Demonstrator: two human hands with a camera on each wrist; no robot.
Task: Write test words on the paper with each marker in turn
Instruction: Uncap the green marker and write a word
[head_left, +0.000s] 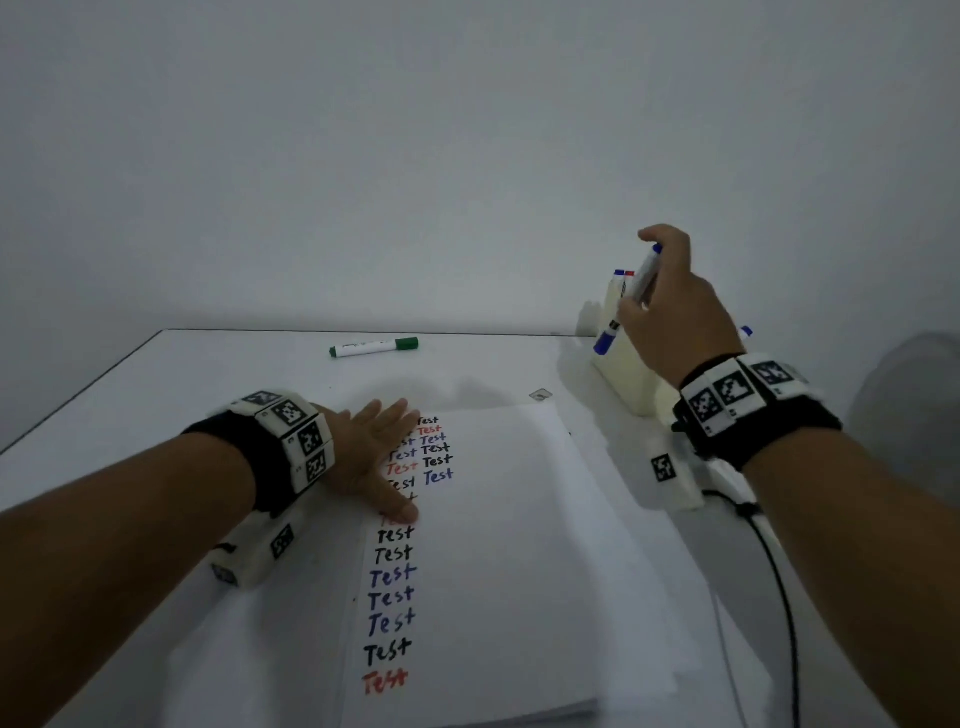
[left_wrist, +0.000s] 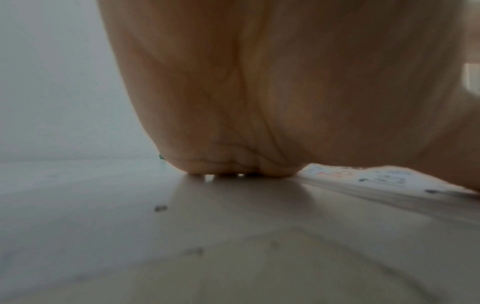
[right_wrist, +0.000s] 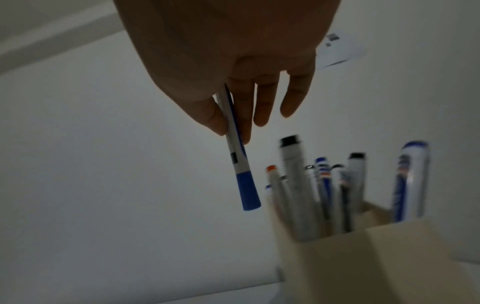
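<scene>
Head view: right hand (head_left: 675, 312) grips blue marker (head_left: 631, 299); left hand (head_left: 371, 452) flat on paper (head_left: 509, 519).

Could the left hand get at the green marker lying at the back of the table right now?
Probably yes. The green marker lies alone on bare table beyond the left hand, which holds nothing and lies flat on the paper. It would have to let go of the sheet.

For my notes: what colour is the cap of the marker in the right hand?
Blue. The marker cap shows best in the right wrist view.
</scene>
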